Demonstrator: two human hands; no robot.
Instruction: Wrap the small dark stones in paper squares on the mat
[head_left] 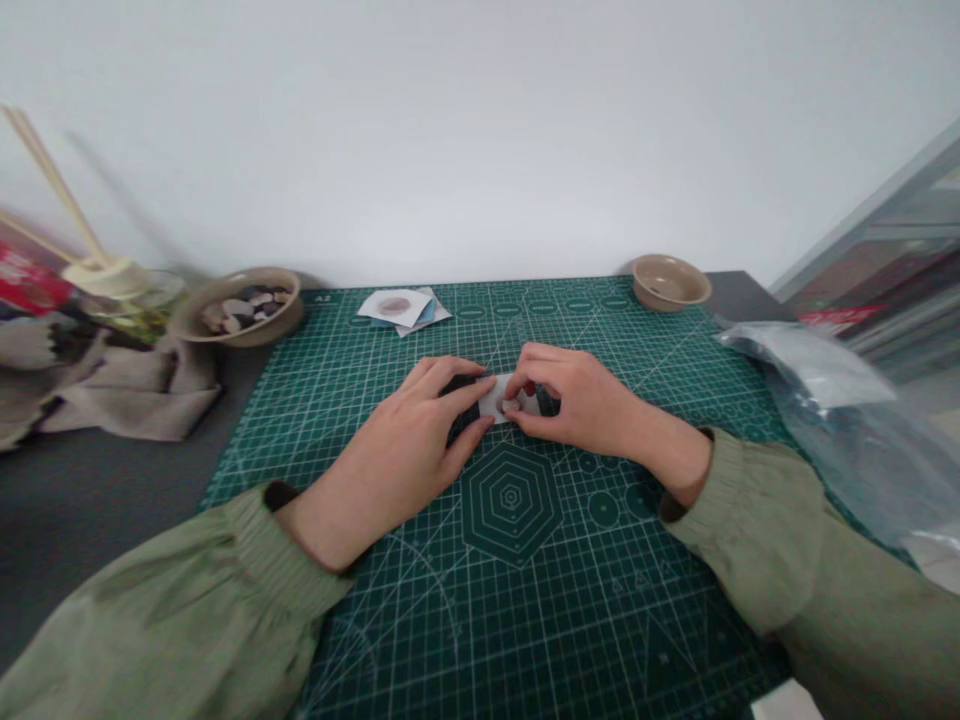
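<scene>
A small white card (491, 402) with a greyish round mark lies on the green cutting mat (330, 400), between my hands. My left hand (409, 430) rests at the card's left side, fingers apart, with the fingertips touching its edge. Thumb and index finger of my right hand (574, 398) are pinched over the card on a small pale roundish piece (511, 406), whose details are blurred. Part of the card is hidden beneath the right fingers.
A tan bowl of stones (262, 325) stands at the back left beside a reed diffuser (109, 278) and cloth (142, 390). Stacked cards (395, 306) lie at the back. Another tan bowl (670, 283) and clear plastic bags (847, 420) are on the right.
</scene>
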